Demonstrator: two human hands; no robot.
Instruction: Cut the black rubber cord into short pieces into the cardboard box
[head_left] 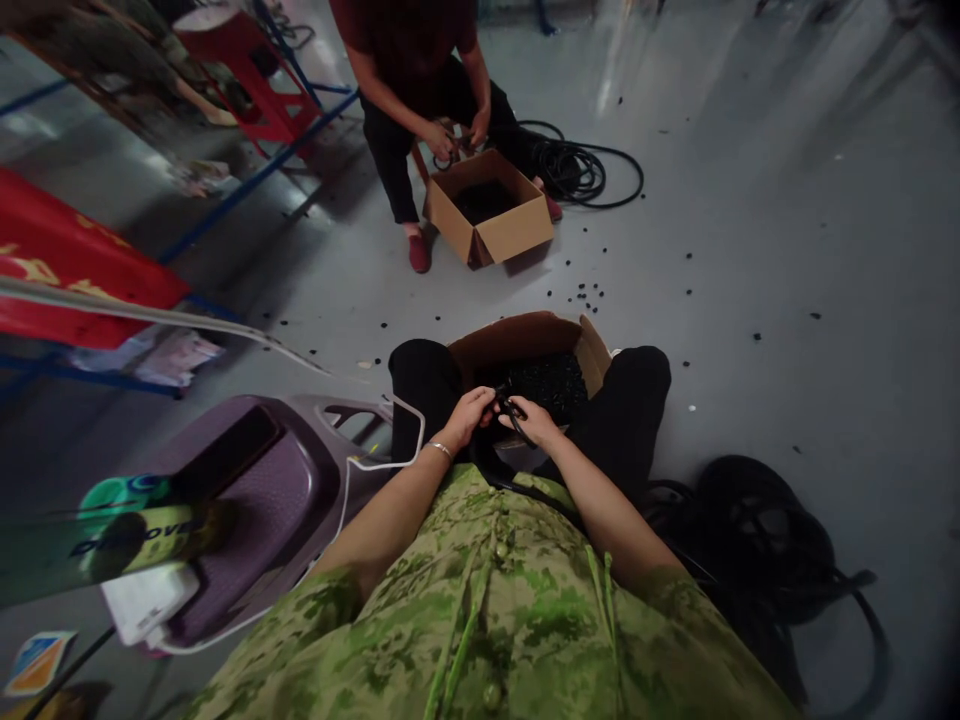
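Above the cardboard box (598, 355) between my knees, both hands are close together. My left hand (472, 414) is closed around the end of a black rubber hose (487, 468), which loops down and runs across my lap to the right. In my right hand (532, 422) is a pair of dark-handled scissors (517, 412), its blades close to the hose end by my left fingers. The exact contact between blades and hose is too dark to make out. Many small black cut pieces (551, 382) lie inside the box.
A large black hose coil (757, 520) lies on the floor at my right. On my left stands a purple plastic stool (262, 510) with a phone, tape and a white charger. Ahead, a seated co-worker (420, 90) works over another box (517, 232). Black bits dot the floor.
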